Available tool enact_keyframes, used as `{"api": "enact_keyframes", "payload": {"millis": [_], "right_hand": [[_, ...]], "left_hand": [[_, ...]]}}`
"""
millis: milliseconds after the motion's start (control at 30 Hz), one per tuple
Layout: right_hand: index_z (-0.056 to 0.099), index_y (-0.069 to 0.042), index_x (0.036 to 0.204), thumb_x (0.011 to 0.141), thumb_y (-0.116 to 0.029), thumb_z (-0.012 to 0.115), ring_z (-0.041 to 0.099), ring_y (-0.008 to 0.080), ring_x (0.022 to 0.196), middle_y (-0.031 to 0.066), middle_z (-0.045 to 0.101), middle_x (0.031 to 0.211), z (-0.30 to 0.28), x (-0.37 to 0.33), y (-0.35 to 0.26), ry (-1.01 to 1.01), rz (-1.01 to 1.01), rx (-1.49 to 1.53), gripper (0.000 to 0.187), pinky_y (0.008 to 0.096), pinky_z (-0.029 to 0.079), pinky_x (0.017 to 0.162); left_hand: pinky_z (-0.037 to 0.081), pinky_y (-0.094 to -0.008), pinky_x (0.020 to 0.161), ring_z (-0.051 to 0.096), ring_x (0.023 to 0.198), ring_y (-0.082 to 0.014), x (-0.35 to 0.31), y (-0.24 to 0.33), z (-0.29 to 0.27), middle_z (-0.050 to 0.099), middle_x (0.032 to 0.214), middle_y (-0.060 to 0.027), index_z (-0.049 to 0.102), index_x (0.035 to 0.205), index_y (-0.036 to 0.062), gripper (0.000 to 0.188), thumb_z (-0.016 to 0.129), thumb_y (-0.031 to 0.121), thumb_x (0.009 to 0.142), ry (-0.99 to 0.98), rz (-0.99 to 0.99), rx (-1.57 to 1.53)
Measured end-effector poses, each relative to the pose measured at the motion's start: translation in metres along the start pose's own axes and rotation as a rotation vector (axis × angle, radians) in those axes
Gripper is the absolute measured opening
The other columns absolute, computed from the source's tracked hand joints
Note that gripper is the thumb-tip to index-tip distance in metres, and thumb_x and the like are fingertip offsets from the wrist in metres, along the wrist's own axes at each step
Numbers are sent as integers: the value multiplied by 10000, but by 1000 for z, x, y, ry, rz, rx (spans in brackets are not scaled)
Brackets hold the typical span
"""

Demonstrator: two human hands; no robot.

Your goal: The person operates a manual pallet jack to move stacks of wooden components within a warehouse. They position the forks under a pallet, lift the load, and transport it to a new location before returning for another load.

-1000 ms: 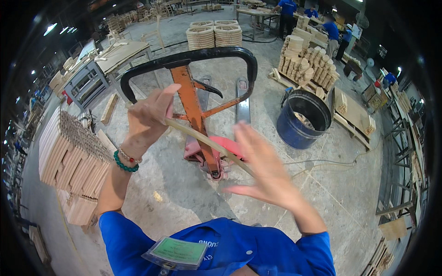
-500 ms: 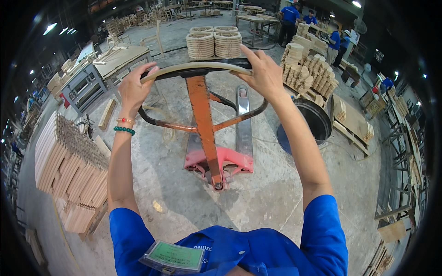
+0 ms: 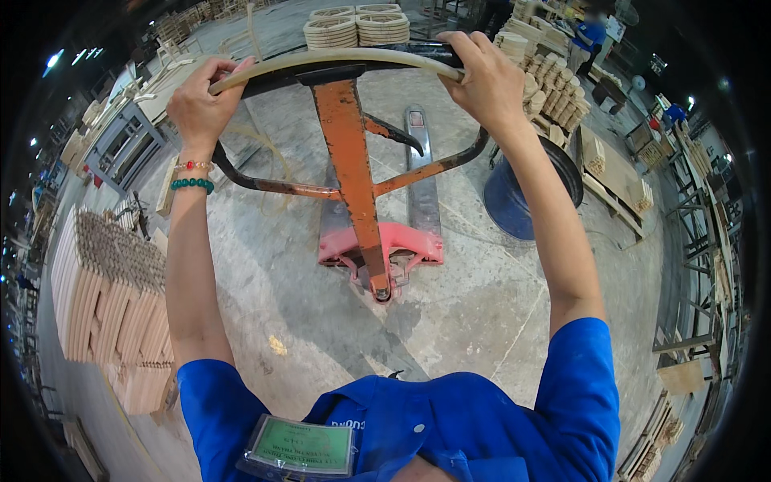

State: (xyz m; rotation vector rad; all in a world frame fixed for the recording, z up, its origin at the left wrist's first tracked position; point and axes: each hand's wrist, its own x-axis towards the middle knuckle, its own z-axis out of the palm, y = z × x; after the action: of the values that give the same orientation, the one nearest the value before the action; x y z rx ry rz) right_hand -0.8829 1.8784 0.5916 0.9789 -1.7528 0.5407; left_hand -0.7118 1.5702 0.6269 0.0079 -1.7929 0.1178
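1. Pallet jack (image 3: 401, 234): centre, handle (image 3: 341, 112) rising to 12 o'clock; top bar partly covered by the strip and hands.
2. Pale curved strip (image 3: 337, 56): 12 o'clock, along the bar; right end hidden in the grip.
3. Left hand (image 3: 202, 104): 10 o'clock, curled closed around strip end; some fingers hidden, bar contact can't tell.
4. Right hand (image 3: 486, 84): 1 o'clock, closed around other strip end at the bar; palm hidden.
5. Blue barrel (image 3: 507, 205): between 2 and 3 o'clock, partly behind right forearm; contents can't tell.
6. Wood stack (image 3: 112, 289): near 9 o'clock, partly behind left arm.
7. Co-worker (image 3: 592, 34): between 1 and 2 o'clock, small, blurred.
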Motion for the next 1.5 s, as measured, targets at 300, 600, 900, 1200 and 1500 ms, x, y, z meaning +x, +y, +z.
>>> {"api": "enact_keyframes", "payload": {"millis": [300, 600, 900, 1200, 1500], "right_hand": [[600, -166, 974, 641, -131, 723, 617, 237, 753, 23, 569, 809, 40, 8, -11, 44, 72, -105, 357, 385, 490, 548], [615, -184, 977, 644, -148, 728, 616, 256, 754, 32, 562, 801, 147, 46, 47, 71, 132, -264, 354, 408, 481, 558], [625, -175, 1003, 651, -213, 754, 617, 262, 807, 38, 582, 851, 143, 68, 53, 5, 178, -301, 376, 402, 492, 608], [602, -166, 1044, 632, -186, 775, 604, 262, 816, 39, 562, 871, 134, 61, 48, -35, 168, -295, 448, 392, 491, 616], [600, -168, 1080, 631, -226, 773, 600, 262, 851, 47, 563, 905, 251, 108, 185, -33, 126, -220, 485, 392, 493, 649]], "left_hand": [[420, -287, 469, 578, 500, -181, 10, -66, 103, 579, 545, 25, 669, 714, 161, 300, 727, 453, 752, 21, -1, -98], [418, -287, 502, 589, 553, -200, 40, -119, 267, 597, 605, -26, 679, 793, 135, 332, 637, 462, 836, 68, -13, -176], [408, -291, 490, 566, 525, -204, 57, -122, 292, 586, 597, -35, 663, 775, 114, 351, 625, 455, 850, 104, -9, -268], [409, -285, 472, 561, 502, -172, 50, -116, 291, 588, 569, -11, 663, 743, 119, 382, 627, 489, 831, 97, -60, -248], [422, -319, 480, 588, 527, -198, 92, -129, 468, 604, 576, -13, 661, 716, 136, 434, 616, 559, 806, 101, -150, -212]]}}
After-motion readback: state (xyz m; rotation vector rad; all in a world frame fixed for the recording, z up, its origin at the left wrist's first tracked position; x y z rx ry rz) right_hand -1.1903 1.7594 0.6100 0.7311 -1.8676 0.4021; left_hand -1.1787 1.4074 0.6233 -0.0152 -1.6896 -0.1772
